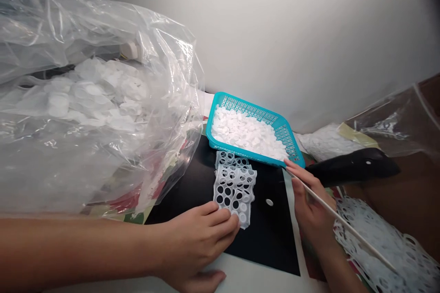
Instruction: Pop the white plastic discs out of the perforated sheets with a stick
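A white translucent perforated sheet [234,187] with rows of round holes lies on a black mat [268,233]; a few round pieces still sit in its lower right part. My left hand [206,238] rests on the sheet's lower left edge, fingertips on it, thumb apart. My right hand [312,201] is closed around a thin white stick [347,226], right of the mat and just below a blue basket [252,159]. White round pieces [245,132] fill much of the basket. One small white disc [269,202] lies alone on the mat between the hands.
A large clear plastic bag [172,82] with translucent pieces [96,96] inside takes up the left. A black handle-like object [354,167] lies right of the basket. Heaped perforated sheets [388,242] fill the lower right, beside brown cardboard [395,192]. A pale wall stands behind.
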`<state>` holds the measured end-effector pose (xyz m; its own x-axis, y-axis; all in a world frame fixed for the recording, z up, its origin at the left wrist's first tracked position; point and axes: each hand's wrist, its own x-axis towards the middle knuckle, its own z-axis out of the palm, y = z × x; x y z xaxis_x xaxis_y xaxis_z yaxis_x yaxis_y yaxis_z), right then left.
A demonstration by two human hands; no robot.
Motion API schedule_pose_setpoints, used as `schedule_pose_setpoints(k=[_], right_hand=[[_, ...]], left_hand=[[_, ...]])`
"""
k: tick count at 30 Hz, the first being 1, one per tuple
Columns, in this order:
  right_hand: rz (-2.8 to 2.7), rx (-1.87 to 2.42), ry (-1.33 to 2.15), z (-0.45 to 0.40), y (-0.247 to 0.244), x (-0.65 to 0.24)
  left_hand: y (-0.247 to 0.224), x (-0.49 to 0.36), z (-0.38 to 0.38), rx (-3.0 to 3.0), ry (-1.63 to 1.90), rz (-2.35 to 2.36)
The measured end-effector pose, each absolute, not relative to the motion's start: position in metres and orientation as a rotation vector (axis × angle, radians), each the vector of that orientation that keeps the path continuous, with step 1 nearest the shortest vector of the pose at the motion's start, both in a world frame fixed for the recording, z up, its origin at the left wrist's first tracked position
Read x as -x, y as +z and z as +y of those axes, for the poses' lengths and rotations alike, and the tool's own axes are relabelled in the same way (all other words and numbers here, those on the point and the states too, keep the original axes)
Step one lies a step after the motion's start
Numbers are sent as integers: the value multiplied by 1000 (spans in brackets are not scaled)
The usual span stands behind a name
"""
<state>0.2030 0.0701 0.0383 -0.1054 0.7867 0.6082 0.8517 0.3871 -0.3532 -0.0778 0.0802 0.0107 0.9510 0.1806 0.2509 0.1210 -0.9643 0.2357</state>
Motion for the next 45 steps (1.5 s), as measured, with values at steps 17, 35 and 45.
schedule_pose_setpoints(k=[17,35,45], right_hand=[[-1717,1661,759,43,23,-250],[-1746,1581,731,58,40,-232],[-1791,1259,136,101,82,-213]], left_hand=[[11,76,80,-2823,477,272],[11,77,79,-2823,451,282],[15,83,86,-2798,418,197]])
